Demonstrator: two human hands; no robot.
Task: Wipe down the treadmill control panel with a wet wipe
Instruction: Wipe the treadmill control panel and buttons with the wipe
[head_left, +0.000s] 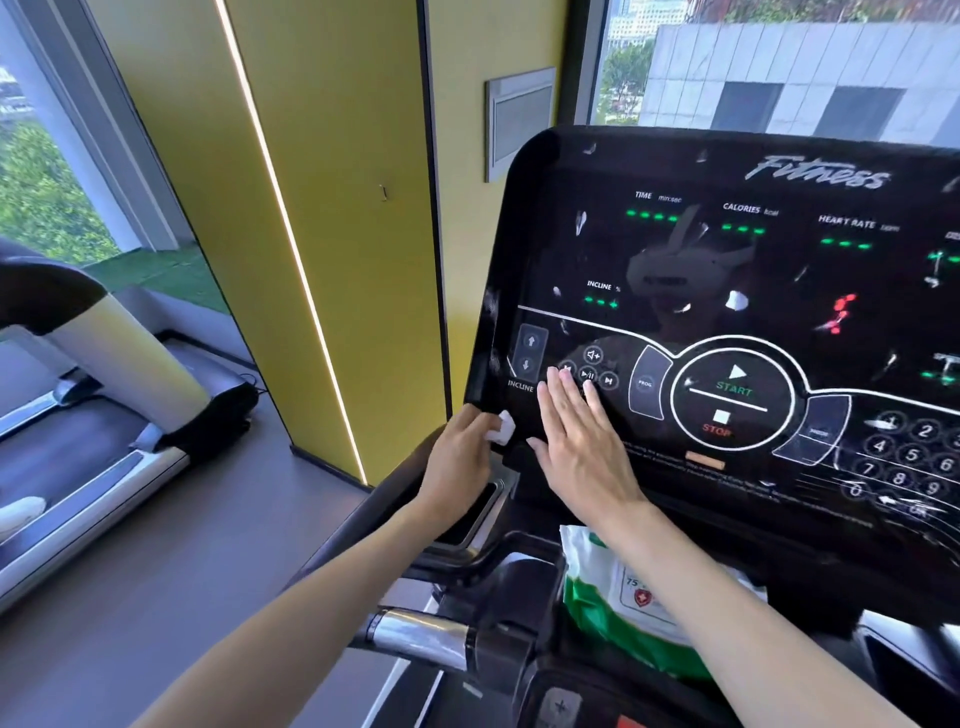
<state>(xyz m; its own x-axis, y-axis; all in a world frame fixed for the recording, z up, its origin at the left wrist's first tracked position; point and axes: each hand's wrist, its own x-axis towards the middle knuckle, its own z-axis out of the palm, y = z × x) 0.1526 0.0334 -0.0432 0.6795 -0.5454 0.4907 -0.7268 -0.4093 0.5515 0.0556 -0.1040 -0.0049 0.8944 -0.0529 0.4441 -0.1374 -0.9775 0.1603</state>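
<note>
The black treadmill control panel (727, 291) fills the right half of the view, with green readouts and a round START/STOP dial. My left hand (460, 462) grips a small bunched white wet wipe (501, 427) at the panel's lower left corner, just below the INCLINE buttons. My right hand (576, 441) lies flat with fingers spread on the panel, fingertips on the media buttons left of the dial. A green and white pack of wet wipes (613, 597) rests in the tray under the panel, partly hidden by my right forearm.
A yellow pillar (332, 208) with a light strip stands left of the panel. Another treadmill (104, 395) sits at the far left by the window. A chrome handlebar (415, 636) runs below the console. A number keypad (909, 457) is at the panel's lower right.
</note>
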